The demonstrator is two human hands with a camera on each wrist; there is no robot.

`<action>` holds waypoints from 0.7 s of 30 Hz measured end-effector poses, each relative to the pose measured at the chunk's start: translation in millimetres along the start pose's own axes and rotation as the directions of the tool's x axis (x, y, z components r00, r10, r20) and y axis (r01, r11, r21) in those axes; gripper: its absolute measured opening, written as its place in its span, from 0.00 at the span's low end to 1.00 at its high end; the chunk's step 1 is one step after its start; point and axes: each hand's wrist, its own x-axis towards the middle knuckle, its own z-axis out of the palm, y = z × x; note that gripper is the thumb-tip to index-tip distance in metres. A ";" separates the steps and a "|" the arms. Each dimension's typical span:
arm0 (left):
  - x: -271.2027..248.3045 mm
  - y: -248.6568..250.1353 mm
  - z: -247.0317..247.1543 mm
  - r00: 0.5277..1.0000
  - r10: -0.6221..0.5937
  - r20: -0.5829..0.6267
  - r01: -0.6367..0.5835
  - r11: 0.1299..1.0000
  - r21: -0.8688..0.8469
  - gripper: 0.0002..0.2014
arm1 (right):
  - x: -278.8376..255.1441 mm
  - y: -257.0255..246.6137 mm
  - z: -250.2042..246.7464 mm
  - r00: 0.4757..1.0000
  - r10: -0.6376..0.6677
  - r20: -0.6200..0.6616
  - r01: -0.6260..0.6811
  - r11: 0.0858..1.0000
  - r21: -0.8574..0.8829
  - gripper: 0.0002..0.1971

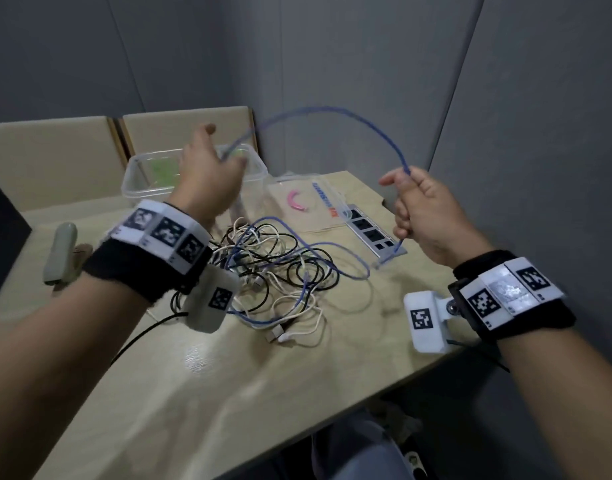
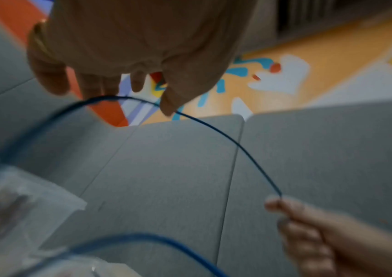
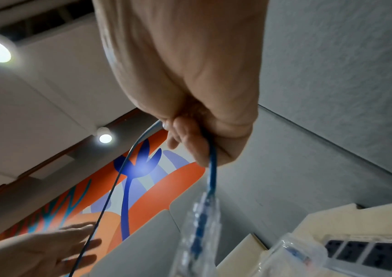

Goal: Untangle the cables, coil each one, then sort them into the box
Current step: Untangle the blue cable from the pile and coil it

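A blue cable (image 1: 332, 110) arcs through the air between my two raised hands. My right hand (image 1: 411, 202) grips it in a fist near one end, and the clear plug (image 1: 384, 261) dangles below that fist. In the right wrist view the plug (image 3: 199, 224) hangs under the right hand (image 3: 190, 142). My left hand (image 1: 211, 171) is up over the clear plastic box (image 1: 131, 181), blurred. Its fingers (image 3: 71, 241) look straight, with the cable (image 3: 109, 195) running across them. The rest of the blue cable drops into a tangle (image 1: 280, 271) of black, white and blue cables on the table.
The box's clear lid (image 1: 318, 216), with a pink piece on it, lies right of the box. A power strip (image 1: 370, 233) is set into the table beyond it. A grey-green clip-like object (image 1: 60, 251) sits at the left edge. Grey partition walls close in behind.
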 end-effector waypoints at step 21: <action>-2.2 0.2 14.1 0.985 0.168 0.029 -0.164 0.979 -0.118 0.11 | -17.1 -14.9 17.3 0.915 -0.009 0.404 0.153 0.934 -0.324 0.25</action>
